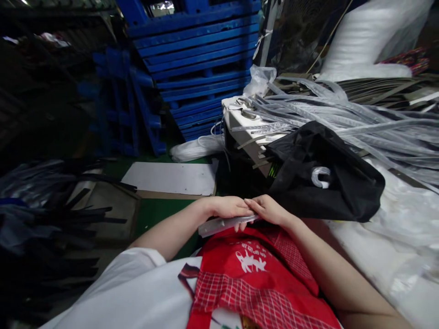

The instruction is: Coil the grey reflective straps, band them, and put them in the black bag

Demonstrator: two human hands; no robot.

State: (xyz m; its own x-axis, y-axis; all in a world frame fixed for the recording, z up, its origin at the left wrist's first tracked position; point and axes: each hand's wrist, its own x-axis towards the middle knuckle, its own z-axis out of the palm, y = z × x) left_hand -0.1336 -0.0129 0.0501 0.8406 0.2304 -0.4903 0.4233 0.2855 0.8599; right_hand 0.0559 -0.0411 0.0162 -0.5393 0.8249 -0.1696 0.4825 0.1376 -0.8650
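Note:
My left hand (230, 207) and my right hand (269, 210) meet in front of the red apron (252, 256). Between them lies a flat, translucent greyish plastic strip (216, 225), its loose end pointing to the left. The left fingers curl over and under the strip, with a few fingertips showing below it. Right-hand fingers close on the strip's other end, touching the left fingers; part of the grip is hidden. Just beyond my right hand lies a black fabric bag (329, 183) with a small white coil (321, 177) on it.
Long translucent strips (343, 109) spread across the white-topped table (240, 119) at right, beside scissors (249, 113). Stacked blue pallets (206, 68) stand ahead. A white board (171, 178) and bundled white cord (199, 147) lie low in front. Dark strips (41, 183) hang at left.

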